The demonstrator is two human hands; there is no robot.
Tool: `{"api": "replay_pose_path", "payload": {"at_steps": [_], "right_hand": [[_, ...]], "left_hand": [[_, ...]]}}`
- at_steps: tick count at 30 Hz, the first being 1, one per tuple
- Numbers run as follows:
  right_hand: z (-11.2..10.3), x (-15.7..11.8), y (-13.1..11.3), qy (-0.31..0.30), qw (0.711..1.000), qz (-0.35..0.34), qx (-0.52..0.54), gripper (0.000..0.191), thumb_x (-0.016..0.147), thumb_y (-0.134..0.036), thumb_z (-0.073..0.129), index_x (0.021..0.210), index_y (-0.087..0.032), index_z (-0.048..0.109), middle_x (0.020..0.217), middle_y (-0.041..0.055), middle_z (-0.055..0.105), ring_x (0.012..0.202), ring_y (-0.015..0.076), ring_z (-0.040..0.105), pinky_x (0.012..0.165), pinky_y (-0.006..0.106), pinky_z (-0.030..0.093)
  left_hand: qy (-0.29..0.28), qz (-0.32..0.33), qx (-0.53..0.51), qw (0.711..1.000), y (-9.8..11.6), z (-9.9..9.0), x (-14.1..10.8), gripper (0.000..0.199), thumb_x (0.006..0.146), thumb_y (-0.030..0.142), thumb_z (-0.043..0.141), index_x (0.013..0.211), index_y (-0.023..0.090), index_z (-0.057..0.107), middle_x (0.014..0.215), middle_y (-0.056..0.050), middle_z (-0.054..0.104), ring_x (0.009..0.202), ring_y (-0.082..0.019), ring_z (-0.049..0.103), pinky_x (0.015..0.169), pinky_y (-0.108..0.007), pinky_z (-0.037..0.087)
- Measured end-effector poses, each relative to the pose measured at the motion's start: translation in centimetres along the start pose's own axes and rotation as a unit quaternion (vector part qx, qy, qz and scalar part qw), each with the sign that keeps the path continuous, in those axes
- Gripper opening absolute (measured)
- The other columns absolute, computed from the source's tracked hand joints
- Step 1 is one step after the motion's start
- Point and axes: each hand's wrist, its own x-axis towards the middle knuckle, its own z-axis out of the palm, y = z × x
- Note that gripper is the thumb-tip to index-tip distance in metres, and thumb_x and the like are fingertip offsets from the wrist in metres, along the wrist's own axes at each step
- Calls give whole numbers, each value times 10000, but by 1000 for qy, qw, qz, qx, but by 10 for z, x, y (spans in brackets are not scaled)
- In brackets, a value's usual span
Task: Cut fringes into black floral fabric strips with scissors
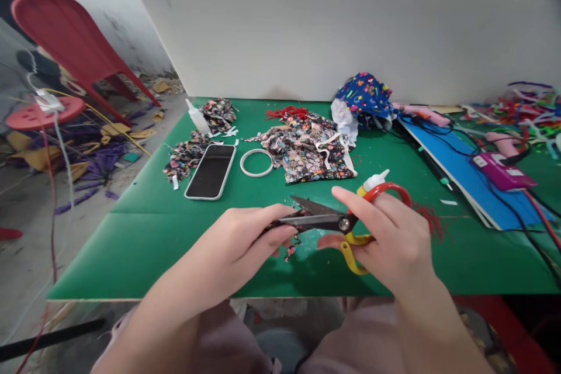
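Note:
My right hand [390, 239] grips a pair of scissors [322, 219] with red and yellow handles, its blades parted and pointing left. Between the fingers and thumb of my left hand [245, 239] is a small piece of dark floral fabric [302, 213], mostly covered by the fingers and the blades. The lower blade reaches to the left fingertips. Small floral scraps [290, 252] lie on the green table just below the blades. Behind the scissors stands a white bottle tip with a yellow collar [372, 182], partly hidden by my right hand.
Floral fabric pieces [302, 155], a white ring [256, 174], a phone [211, 172] and a white bottle [198, 118] lie across the green table [153, 245]. Blue patterned fabric [366, 99] rests by the wall. Rightward are a blue folder [464, 169], cables, pink glue guns [427, 115] and a magenta box [504, 172].

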Motion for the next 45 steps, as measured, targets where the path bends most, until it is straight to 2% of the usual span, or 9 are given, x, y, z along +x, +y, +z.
{"api": "replay_pose_path", "payload": {"at_steps": [4,10,14,20,26,32,39,42,45], "right_hand": [[-1,1,-3,18,999,-4,-27,431,768,-299,659,1172,-178,571,619,-8,456,566,134,438,550,279,328],[-3,3,-3,23,999,-1,-37,377,779,-234,626,1148,-168,596,592,-9,471,552,130,450,543,274,335],[-3,5,-5,11,1000,5,-21,365,797,-295,610,1136,-161,608,591,-2,496,546,134,460,533,273,343],[-4,6,-6,8,1000,6,-5,379,798,-343,615,1123,-149,614,578,-3,481,529,131,451,524,268,347],[-2,5,-5,-10,1000,7,2,442,775,-385,651,1140,-139,610,615,14,535,555,140,481,545,275,367],[-3,5,-5,-21,1000,10,18,570,761,-556,604,1128,-120,624,589,-1,478,543,131,452,527,276,353],[-5,7,-9,-13,999,38,34,506,788,-581,546,1086,-177,607,592,-7,539,530,117,482,527,256,376],[-11,8,-7,-14,997,68,36,539,764,-617,539,1097,-195,587,633,1,568,539,117,488,538,253,393],[-16,6,1,-36,998,45,27,570,728,-601,593,1131,-199,564,670,11,554,585,134,495,561,269,399]], "left_hand": [[-12,-14,12,1000,0,1,-1,197,933,268,418,831,227,581,656,78,604,545,-55,550,527,-146,400],[10,-9,47,999,2,2,-3,216,934,285,418,778,229,556,658,87,611,548,-54,558,526,-155,400],[25,2,88,996,1,2,-4,189,939,293,402,925,258,587,773,70,667,635,-80,611,568,-171,430],[30,-2,148,989,1,2,-6,266,936,338,384,1085,270,593,940,5,710,775,-162,664,633,-243,469],[44,0,166,985,2,2,-6,289,935,360,369,1065,268,610,879,-1,717,724,-170,667,627,-254,480],[43,2,164,986,2,2,-7,283,931,347,382,1077,278,615,913,1,716,761,-170,668,643,-249,482],[57,-11,161,985,-1,4,-6,294,928,369,376,1079,283,613,949,-1,712,800,-177,668,690,-262,488],[86,-18,199,976,-3,4,-7,252,927,361,384,1035,252,584,867,0,703,703,-166,654,608,-252,457],[81,-17,239,967,-3,1,-10,216,925,351,390,963,240,571,769,12,668,603,-147,611,529,-245,401]]}}
